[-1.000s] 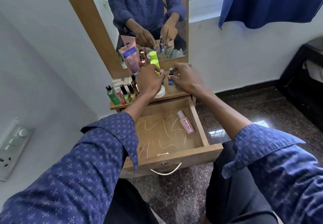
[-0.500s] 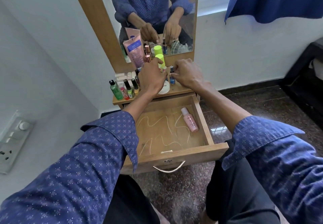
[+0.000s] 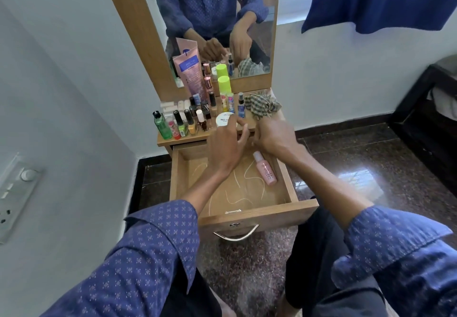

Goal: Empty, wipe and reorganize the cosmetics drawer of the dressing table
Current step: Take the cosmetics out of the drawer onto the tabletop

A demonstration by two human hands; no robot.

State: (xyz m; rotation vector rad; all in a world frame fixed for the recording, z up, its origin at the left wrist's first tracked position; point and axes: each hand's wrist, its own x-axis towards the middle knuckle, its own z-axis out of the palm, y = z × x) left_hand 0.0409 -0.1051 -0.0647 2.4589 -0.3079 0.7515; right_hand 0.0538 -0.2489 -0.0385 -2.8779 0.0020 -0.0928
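Drawer [image 3: 247,214] open, one pink bottle [image 3: 265,168] inside — left hand [image 3: 226,147] spread, empty; right hand's [image 3: 273,137] grip unclear.

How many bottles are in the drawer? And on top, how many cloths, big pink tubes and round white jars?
Bottle in the drawer: 1
Cloth: 1
Pink tube: 1 (the second one is its mirror image)
White jar: 1
Total: 4
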